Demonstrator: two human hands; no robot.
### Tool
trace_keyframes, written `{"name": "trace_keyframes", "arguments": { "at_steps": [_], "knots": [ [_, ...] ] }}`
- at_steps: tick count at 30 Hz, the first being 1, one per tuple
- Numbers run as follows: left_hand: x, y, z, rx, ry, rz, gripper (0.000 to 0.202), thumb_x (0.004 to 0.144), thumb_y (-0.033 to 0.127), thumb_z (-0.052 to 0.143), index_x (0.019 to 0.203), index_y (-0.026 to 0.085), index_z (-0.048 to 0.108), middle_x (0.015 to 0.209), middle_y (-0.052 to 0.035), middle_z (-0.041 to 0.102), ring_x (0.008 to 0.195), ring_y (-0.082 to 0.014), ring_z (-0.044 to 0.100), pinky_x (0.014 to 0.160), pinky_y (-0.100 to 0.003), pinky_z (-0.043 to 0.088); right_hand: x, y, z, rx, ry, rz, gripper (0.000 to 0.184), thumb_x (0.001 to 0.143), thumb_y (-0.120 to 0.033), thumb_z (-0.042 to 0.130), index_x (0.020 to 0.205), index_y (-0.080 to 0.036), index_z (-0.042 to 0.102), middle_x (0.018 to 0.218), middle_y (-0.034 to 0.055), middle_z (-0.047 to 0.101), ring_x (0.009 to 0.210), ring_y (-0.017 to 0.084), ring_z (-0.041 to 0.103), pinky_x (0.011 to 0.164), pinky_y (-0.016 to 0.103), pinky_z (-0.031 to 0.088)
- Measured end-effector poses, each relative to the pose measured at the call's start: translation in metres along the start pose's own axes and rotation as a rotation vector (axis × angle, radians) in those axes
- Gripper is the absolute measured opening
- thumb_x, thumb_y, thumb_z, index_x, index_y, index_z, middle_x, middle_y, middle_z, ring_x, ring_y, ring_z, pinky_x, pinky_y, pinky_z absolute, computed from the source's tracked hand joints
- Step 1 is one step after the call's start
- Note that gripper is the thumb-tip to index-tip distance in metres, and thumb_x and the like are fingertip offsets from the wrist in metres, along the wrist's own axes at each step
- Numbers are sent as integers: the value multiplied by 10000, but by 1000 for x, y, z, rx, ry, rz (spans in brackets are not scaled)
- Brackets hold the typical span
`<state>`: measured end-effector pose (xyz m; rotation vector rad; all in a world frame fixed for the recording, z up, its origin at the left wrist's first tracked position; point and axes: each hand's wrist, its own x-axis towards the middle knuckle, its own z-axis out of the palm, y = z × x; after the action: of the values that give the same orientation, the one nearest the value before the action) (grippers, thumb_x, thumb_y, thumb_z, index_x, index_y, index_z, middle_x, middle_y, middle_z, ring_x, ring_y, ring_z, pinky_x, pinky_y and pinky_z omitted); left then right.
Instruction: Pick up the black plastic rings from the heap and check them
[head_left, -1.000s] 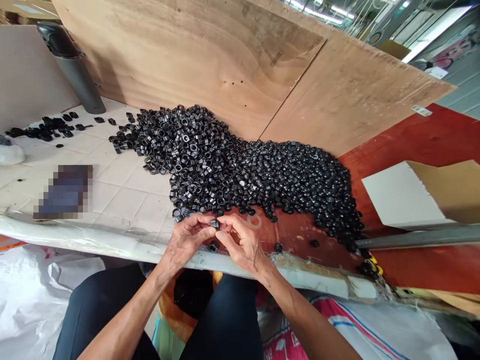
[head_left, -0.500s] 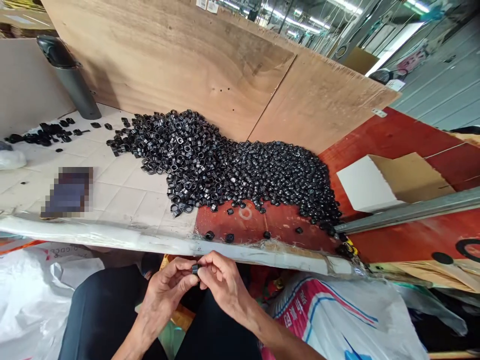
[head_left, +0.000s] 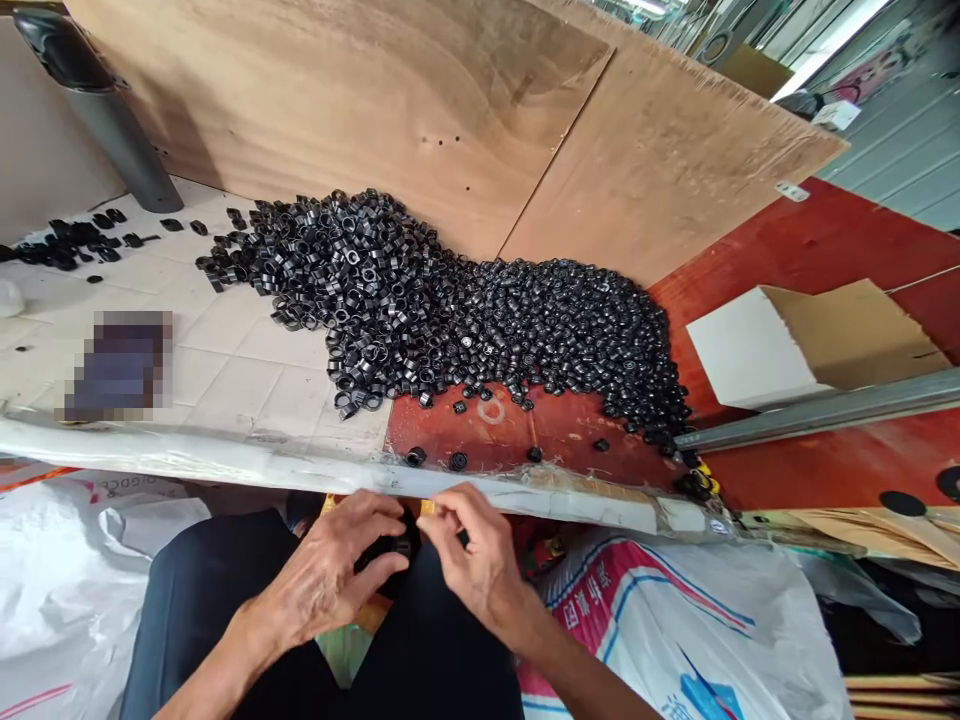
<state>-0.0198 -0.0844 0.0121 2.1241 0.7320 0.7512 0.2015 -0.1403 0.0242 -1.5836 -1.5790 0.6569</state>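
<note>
- Lower now: the left hand and the right hand have sunk below the plastic-wrapped board edge and moved slightly apart.
- Left hand: fingers loosely curled, with a small black ring just at the fingertips, over the lap. Whether they grip it, I cannot tell.
- Right hand: thumb and fingers close together in a narrow pinch beside the ring. I cannot tell whether they hold anything.
- Beneath the hands: black trousers and a sliver of yellow-orange rim.
- Beyond the edge: a broad heap of glossy black rings spreads across white floor tiles and a red-painted board, against a tan plywood panel. Loose black rings lie apart near the edge.
- Right side: a white-and-tan cardboard box, a grey metal rail and a white woven sack with red and blue print.
- Far left: a black-and-grey flask.
</note>
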Motion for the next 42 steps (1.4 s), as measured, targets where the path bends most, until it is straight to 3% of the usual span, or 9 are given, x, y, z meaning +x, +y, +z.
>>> {"name": "trace_keyframes", "arguments": {
  "at_steps": [3,8,11,17,22,24,27,35,42],
  "knots": [
    [34,-5,0,168,189,-30,295,956,285,707,1248,239,701,1301,-129,699,1196,-312,678,1029,-454,574,20,23,-19,-225,145,-56,283,943,-228,641,1223,-201,666,1146,140,678,1053,291,674,939,448,576],
    [81,-30,21,331,206,-46,282,923,197,684,1205,194,692,1141,-116,744,1076,-315,693,1005,-490,565,57,47,-16,-253,-72,-65,376,868,-83,607,1223,-187,672,1126,113,665,930,239,667,912,409,575],
    [78,-27,20,278,157,-19,176,976,131,586,1097,205,690,985,-69,739,977,-255,690,920,-409,569,59,37,-8,-151,-112,-74,278,873,-58,596,1088,-208,689,1036,59,661,815,185,643,821,330,559],
    [50,1,-12,116,-24,-3,137,991,363,689,994,227,695,909,-46,708,942,-236,673,790,-336,554,44,8,-13,-25,-303,-132,166,922,-169,720,1068,-241,687,977,12,668,838,169,655,778,285,532],
    [95,-18,3,215,260,-197,174,998,261,628,1157,203,670,941,-34,696,764,-180,688,766,-317,583,87,46,-17,-97,149,-116,242,907,-119,622,1126,-203,685,1138,86,657,681,141,611,638,292,544],
    [122,-29,13,329,243,-201,391,957,158,622,1345,202,619,1084,-66,685,826,-186,710,827,-326,595,109,66,-15,-188,165,-161,391,868,-63,596,1229,-194,670,1244,131,642,764,176,653,762,355,593],
    [147,-40,21,456,114,-230,364,956,93,564,1296,177,665,1087,-92,692,866,-222,731,777,-332,598,125,85,-10,-238,89,-284,391,874,-18,535,1177,-206,694,1124,113,699,988,246,695,911,397,595],
    [111,-58,11,215,242,-117,219,953,151,636,1152,217,700,1043,-50,711,877,-190,726,822,-311,595,109,77,-2,-158,37,-269,116,976,-200,648,1084,-217,689,1011,84,709,851,218,692,792,336,587],
    [104,-52,5,-43,283,-308,173,876,246,741,1047,221,730,892,-20,748,799,-196,714,796,-338,589,109,69,-1,-2,3,-120,123,930,-321,735,978,-226,673,806,22,691,650,177,628,640,295,527]
  ]
}}
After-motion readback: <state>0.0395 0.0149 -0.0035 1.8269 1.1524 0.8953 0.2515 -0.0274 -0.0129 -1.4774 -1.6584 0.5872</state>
